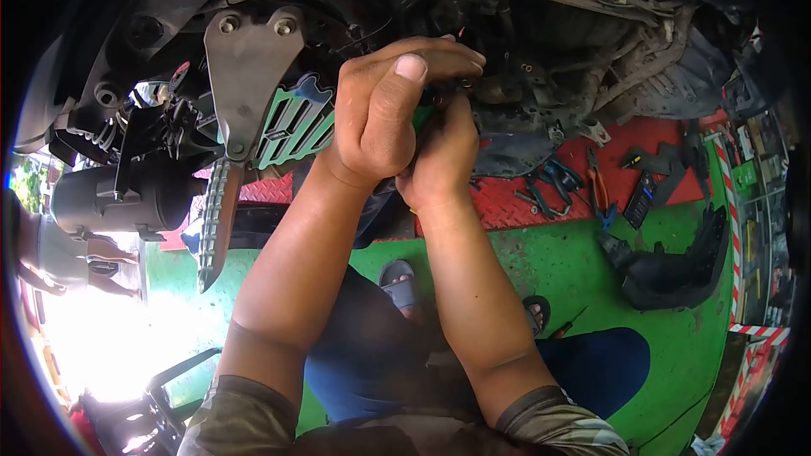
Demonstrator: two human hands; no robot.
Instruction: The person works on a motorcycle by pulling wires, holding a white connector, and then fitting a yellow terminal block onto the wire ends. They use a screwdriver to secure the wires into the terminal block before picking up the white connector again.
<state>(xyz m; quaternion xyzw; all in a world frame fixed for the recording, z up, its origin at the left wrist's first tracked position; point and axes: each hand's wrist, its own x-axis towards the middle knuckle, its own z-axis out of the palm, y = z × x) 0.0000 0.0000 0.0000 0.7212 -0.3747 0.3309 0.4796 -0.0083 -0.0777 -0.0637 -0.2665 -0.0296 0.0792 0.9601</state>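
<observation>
Both hands are together at the dark underside of a motorcycle-like frame. My left hand is raised with its thumb up and its fingers curled over to the right; what they hold, if anything, is hidden. Just right of it and lower, my right hand reaches up among the dark parts, its fingertips mostly hidden. A bit of green shows between the hands. Left of them are a green slotted cover and a grey metal bracket with two bolts.
A ribbed footrest hangs beside a black cylinder at left. Orange-handled pliers and other tools lie on a red platform. A black plastic part and a screwdriver are on the green floor.
</observation>
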